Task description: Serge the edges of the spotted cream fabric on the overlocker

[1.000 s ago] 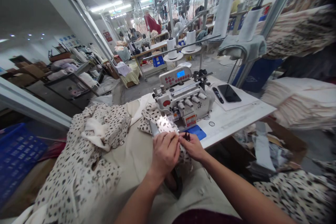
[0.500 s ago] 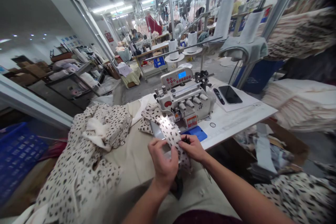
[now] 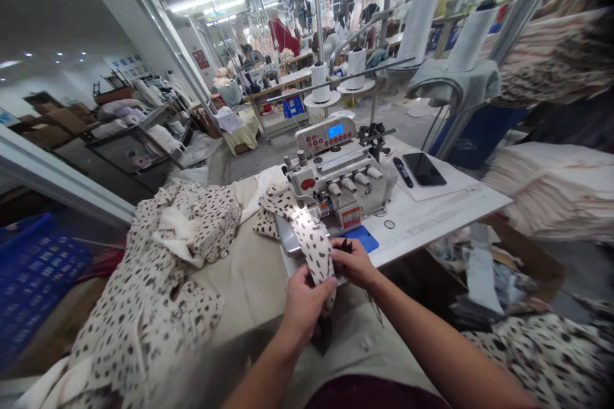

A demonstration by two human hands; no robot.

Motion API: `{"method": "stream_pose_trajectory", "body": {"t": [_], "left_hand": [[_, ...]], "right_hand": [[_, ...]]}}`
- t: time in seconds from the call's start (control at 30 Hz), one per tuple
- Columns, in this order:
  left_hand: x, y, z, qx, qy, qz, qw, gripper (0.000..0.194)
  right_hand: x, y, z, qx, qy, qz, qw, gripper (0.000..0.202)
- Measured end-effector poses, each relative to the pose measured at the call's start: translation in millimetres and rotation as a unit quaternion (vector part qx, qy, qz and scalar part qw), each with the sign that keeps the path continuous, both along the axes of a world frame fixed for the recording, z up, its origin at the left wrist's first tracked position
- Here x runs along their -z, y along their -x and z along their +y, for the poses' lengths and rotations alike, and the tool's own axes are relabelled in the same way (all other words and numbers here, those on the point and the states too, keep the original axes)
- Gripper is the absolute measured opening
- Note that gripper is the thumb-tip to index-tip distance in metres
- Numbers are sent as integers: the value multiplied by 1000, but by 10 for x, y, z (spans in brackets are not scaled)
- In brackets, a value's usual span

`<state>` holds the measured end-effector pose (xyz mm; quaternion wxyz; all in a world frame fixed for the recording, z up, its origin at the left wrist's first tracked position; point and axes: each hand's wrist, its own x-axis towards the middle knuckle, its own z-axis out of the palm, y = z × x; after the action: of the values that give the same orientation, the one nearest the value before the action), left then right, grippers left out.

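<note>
A white fabric strip with dark spots [image 3: 315, 249] runs from under the needle area of the overlock sewing machine [image 3: 340, 172] down toward me. My left hand [image 3: 303, 303] grips its lower end, thumb on top and fingers beneath. At the strip's right edge, my right hand [image 3: 354, 262] pinches the cloth. A small dark pointed tool [image 3: 346, 246], perhaps thread snips, pokes out of that same hand; most of it is hidden. The machine's lamp lights the cloth near the presser foot. More of the spotted fabric [image 3: 268, 220] lies folded left of the machine.
A heap of spotted fabric [image 3: 187, 223] covers the table's left side, by a blue basket [image 3: 38, 287]. On the right lie a phone [image 3: 425, 169], a marker pen [image 3: 403, 172] and a small black ring [image 3: 389, 224]. Thread cones [image 3: 319, 82] stand behind the machine. A scrap box [image 3: 537, 262] sits lower right.
My left hand has gone from loosely curled beside the strip to gripping its lower end. The strip now lies flatter and straighter. My right hand stays at its edge.
</note>
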<state>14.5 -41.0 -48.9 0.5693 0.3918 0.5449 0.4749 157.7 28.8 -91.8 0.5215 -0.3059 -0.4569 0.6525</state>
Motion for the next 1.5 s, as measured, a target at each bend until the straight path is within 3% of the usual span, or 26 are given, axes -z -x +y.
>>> {"method": "stream_pose_trajectory", "body": {"t": [0.13,0.53,0.67,0.8,0.9,1.1,1.2,1.27,1.33,1.4,1.5], "left_hand": [[12,6,-37,20,-6,-14,1000,48],[20,37,-73,-16,-17,13,1000,44],[41,72,-90,-12,-57,129,990,36],[19,94,-125,-36,-113,303,946,23],[6,98,-120,-46,-116,341,932,18],[94,88,-121,-8,-69,277,958,49],[130,85,-138,-23,-123,277,953,69],[95,103,-115,-80,-247,343,903,72],[-3,137,-45,-103,-391,435,804,57],[-144,171,67,-51,-478,507,716,42],[-348,199,250,54,-497,566,656,34]], "right_hand": [[-22,4,-1,4,-6,2,1000,43],[-155,-13,-31,16,-52,-63,997,22],[-134,-14,-33,7,-61,-59,996,18],[-109,-19,-28,1,-62,-58,996,19],[-80,-30,-17,-1,-67,-56,996,20],[-53,-30,-15,-24,-19,0,1000,30],[-78,-10,-38,-19,-9,-24,999,34],[-89,0,-54,-3,-22,-51,998,34],[-90,4,-64,10,-39,-71,997,34],[-86,4,-68,13,-55,-76,996,34],[-82,5,-62,19,-77,-72,994,31]]}}
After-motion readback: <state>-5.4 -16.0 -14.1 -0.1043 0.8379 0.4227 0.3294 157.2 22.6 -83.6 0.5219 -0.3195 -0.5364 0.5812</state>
